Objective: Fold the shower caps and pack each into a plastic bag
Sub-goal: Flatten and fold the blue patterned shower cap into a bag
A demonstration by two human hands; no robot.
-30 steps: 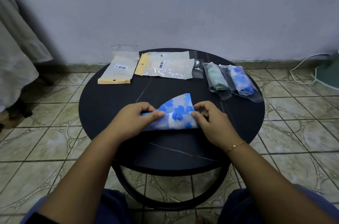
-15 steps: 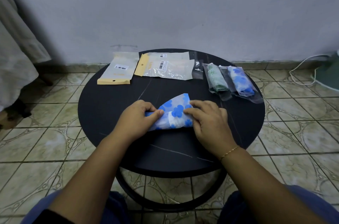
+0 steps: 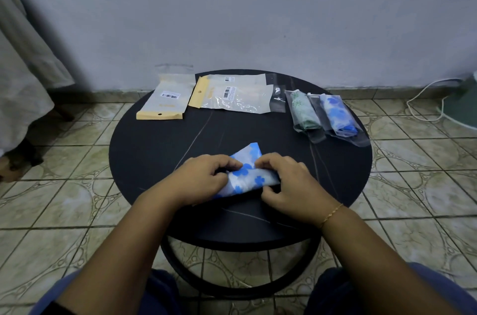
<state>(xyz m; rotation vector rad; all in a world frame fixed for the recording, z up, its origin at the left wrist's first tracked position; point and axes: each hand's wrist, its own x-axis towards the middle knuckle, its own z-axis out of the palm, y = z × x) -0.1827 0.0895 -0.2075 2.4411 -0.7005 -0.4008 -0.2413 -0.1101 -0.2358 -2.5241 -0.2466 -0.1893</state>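
- Head view: round black worktop (image 3: 154, 149) with pale veins, standing on tiled floor (image 3: 64, 185) against a grey-blue wall (image 3: 258, 5).
- Pale cloth (image 3: 18, 82) hanging at far left; white cable (image 3: 423, 93) on the floor at far right.
- Beyond the fingers, at the far edge of the worktop: flat empty plastic bags (image 3: 232, 98) with barcode labels, one yellow-edged bag (image 3: 165, 100) further left, overhanging the rim.
- Beyond and right of the fingers: two packed bags side by side, a green-patterned cap in its bag (image 3: 303, 111) and a blue-flowered cap in its bag (image 3: 338, 116), well apart from both hands.
- Near the front centre of the worktop: white shower cap with blue flowers (image 3: 247, 175), folded into a narrow bundle, lying between the two hands, one pointed corner sticking up just beyond the fingers.
- Left hand (image 3: 204, 178) curled over the bundle's left end, fingers (image 3: 232, 163) pinching the fabric from above.
- Right hand (image 3: 289, 183) curled round the right end, fingertips on top of the fabric, thumb tucked under its near edge.
- Fingertips of both hands nearly meeting over the middle of the cap.
- Thin gold bracelet (image 3: 331, 215) on the right wrist; blue-clad knees at the bottom of the frame.
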